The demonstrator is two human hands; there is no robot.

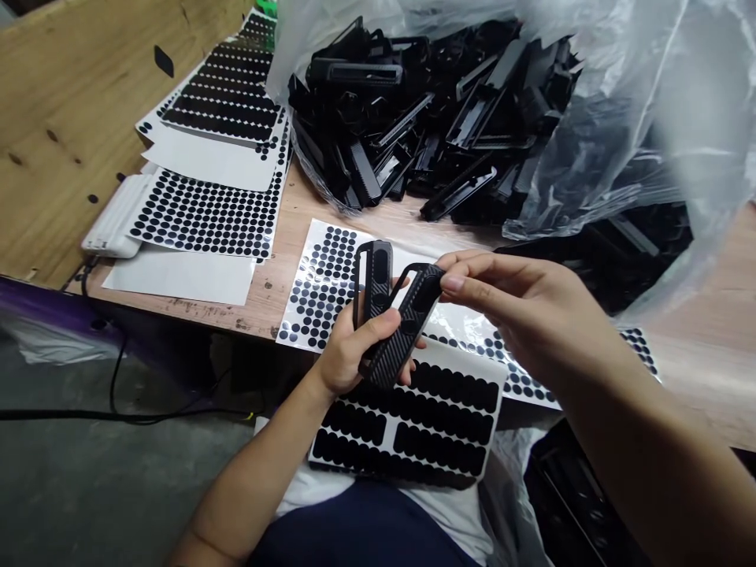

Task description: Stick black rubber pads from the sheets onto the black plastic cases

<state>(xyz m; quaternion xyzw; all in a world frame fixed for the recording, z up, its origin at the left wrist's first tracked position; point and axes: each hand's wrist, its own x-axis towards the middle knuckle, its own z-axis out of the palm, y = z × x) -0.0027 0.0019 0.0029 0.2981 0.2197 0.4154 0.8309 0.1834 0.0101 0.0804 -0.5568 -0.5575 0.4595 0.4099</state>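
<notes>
Two black plastic parts with a carbon-fibre pattern and a slim loop along one side are in my left hand [348, 346]. The front part [398, 339] lies tilted under my left thumb, and the rear part [378, 276] stands beside it, more upright. My right hand [520, 295] is closed in a pinch, thumb and forefinger touching the upper right end of the front part. Whatever may be between those fingertips is too small to make out. Below the hands, a sheet of black scalloped stickers [442, 425] rests on my lap.
A clear plastic bag [638, 150] heaped with similar black parts [425, 118] stands at the back. Sheets of round black stickers [206, 209] lie at the left, beside a white power strip [115, 220] and a wooden board [76, 118]. Another dotted sheet [316, 299] lies under my hands.
</notes>
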